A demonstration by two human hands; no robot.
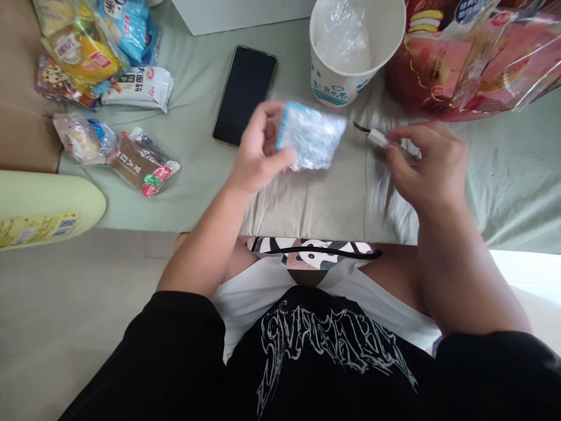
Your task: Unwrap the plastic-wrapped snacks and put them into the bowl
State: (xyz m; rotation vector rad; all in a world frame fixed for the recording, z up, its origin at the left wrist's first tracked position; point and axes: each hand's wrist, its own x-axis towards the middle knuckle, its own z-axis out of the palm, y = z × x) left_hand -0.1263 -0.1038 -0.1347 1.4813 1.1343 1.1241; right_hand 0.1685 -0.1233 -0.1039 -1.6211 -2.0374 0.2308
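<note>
My left hand (pixel 263 146) pinches a small clear plastic packet (pixel 312 137) with a light blue edge by its left side, a little above the cloth. Motion blurs the packet, and what it contains cannot be made out. In my right hand (pixel 432 161) is a small white-handled craft knife (pixel 376 138), held between thumb and forefinger, its dark blade pointing left at the packet. Blade and packet are apart. Just behind them stands a white paper bucket (pixel 335 88) with blue print and crumpled clear plastic (pixel 344 35) inside.
A black phone (pixel 245 93) lies left of the bucket on the pale green cloth (pixel 197 193). Several wrapped snacks (pixel 135 88) are heaped at the left, above a yellow-green rounded object (pixel 52 204). A large red snack bag (pixel 464 64) fills the back right. A white box (pixel 241 11) stands behind.
</note>
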